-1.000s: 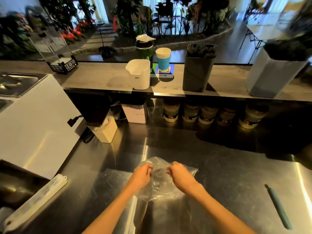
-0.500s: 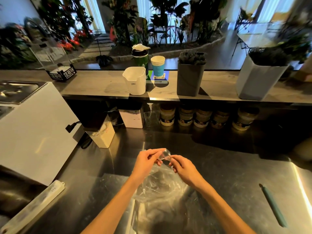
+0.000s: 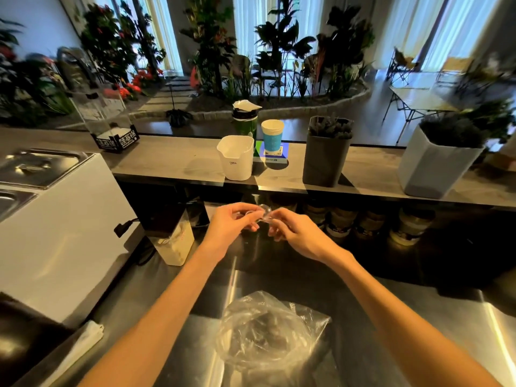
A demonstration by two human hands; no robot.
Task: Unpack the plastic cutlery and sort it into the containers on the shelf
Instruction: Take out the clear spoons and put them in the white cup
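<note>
A small clear plastic piece of cutlery [image 3: 264,213] is raised above the steel counter, pinched between my left hand [image 3: 231,227] and my right hand [image 3: 293,233]; its exact shape is hard to make out. The crumpled clear plastic bag [image 3: 268,333] lies on the counter below my forearms, apart from both hands. On the grey shelf [image 3: 173,160] beyond stand a white container [image 3: 236,157], a blue-and-white paper cup [image 3: 273,135] and a dark grey container [image 3: 325,155] with dark pieces sticking out of its top.
A white appliance [image 3: 55,233] with steel lids fills the left side. A cream dispenser [image 3: 176,244] and several jars [image 3: 371,222] stand under the shelf. A light grey planter [image 3: 438,163] sits at the shelf's right. A long wrapped packet [image 3: 75,344] lies at the counter's lower left.
Both hands lifted away from the bag toward the shelf, carrying the clear piece with them. The bag dropped back onto the counter. The camera tilted up.
</note>
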